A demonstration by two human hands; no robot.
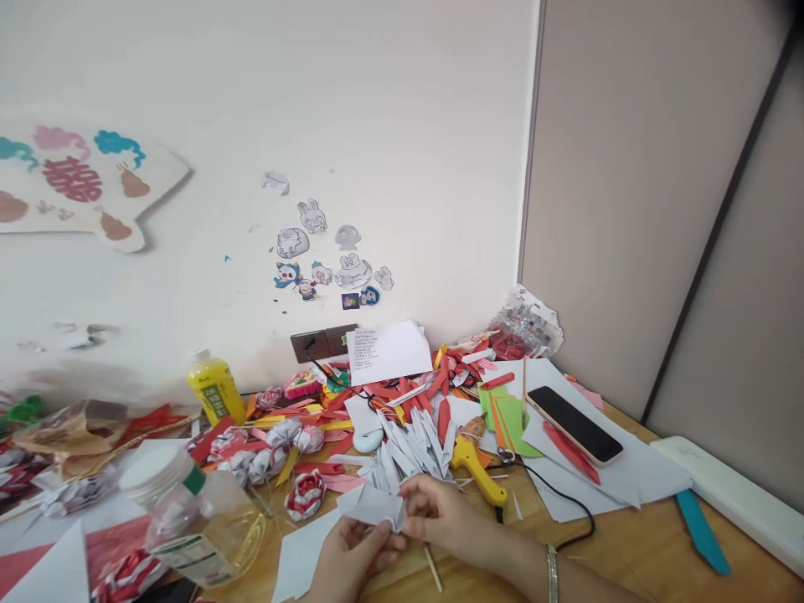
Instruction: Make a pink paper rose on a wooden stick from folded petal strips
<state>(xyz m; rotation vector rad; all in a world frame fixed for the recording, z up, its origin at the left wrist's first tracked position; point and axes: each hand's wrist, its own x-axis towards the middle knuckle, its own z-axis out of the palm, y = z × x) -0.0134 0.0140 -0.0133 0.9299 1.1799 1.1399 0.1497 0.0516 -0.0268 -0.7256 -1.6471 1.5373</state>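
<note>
Between my two hands is a small piece of white paper [372, 506], partly folded. My left hand [359, 551] pinches its lower edge with thumb and fingers. At the right end of the paper, my right hand [443, 515] grips the edge with thumb and forefinger; a bracelet circles that wrist. A thin wooden stick [433, 568] lies on the table just below my hands. Right behind the paper is a heap of folded white paper strips [408, 444]. A yellow hot glue gun [477, 469] lies to the right of my right hand.
A clear jar [207, 519] and red-and-white paper flowers [306, 494] stand at the left, with a yellow bottle [215, 387] behind. To the right, a phone [574, 423] rests on white sheets [603, 486]. A black cord [587, 511] curves across the table.
</note>
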